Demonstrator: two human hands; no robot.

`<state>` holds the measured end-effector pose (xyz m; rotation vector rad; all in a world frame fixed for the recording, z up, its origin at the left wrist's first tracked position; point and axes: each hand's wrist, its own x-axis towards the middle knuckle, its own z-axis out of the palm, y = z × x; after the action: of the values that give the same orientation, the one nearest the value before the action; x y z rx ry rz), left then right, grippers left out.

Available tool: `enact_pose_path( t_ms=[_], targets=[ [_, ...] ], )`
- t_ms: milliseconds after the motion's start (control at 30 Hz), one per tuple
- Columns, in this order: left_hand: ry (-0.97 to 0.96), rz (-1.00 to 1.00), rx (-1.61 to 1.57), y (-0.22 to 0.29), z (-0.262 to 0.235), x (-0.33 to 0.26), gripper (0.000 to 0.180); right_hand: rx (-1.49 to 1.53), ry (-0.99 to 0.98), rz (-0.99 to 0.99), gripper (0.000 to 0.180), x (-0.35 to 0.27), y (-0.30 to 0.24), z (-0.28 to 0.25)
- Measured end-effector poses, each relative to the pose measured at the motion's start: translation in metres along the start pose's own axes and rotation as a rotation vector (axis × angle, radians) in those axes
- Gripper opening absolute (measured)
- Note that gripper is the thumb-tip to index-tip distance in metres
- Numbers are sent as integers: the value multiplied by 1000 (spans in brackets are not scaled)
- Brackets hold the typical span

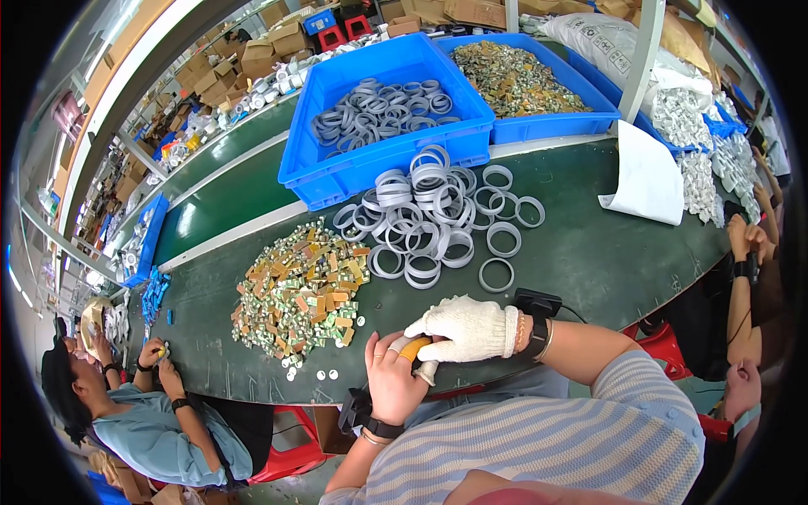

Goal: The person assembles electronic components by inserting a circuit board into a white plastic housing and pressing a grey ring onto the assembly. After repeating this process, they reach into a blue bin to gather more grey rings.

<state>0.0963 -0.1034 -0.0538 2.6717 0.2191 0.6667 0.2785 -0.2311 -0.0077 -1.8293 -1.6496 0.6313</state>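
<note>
My two hands meet at the near edge of the dark green table. My left hand [392,384] is bare, with a ring on one finger, and its fingers are curled closed. In a white knit glove, my right hand [467,330] reaches across and presses its bent fingers against the left ones. Between them shows a small yellow-orange band-like piece [414,348]; what they grip is mostly hidden. Just left lies a heap of small green and tan circuit boards [299,290]. Beyond my hands sits a pile of grey plastic rings [425,215].
A blue bin [295,172] of grey rings stands behind the pile, beside another blue bin [551,126] of small boards. White paper [648,177] lies at right. Small white discs [321,375] lie near the front edge. A co-worker [160,429] sits at left; others sit at right.
</note>
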Motion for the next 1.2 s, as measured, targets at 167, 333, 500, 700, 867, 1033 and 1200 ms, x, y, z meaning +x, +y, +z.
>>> enact_pose_path(
  t_ms=[167, 333, 500, 700, 867, 1033, 1200],
  targets=[
    [6, 2, -3, 1, 0, 0, 30, -4, 18, -18, 46, -1, 1, 1],
    [-1, 1, -3, 1, -1, 1, 30, 4, 28, -41, 47, -1, 3, 2],
    [-1, 1, -1, 0, 0, 1, 30, 8, 13, -26, 46, 0, 2, 1],
    [-4, 3, -6, 0, -1, 1, 30, -2, 7, -8, 47, 0, 0, 0],
    [-3, 0, -5, 1, -1, 1, 30, 2, -13, 7, 47, 0, -2, -1],
    [0, 0, 4, 0, 0, 0, 30, -3, 2, -10, 46, 0, 0, 0],
    [6, 1, -2, 1, 0, 1, 30, 0, 13, -19, 46, 0, 0, 0]
  ],
)
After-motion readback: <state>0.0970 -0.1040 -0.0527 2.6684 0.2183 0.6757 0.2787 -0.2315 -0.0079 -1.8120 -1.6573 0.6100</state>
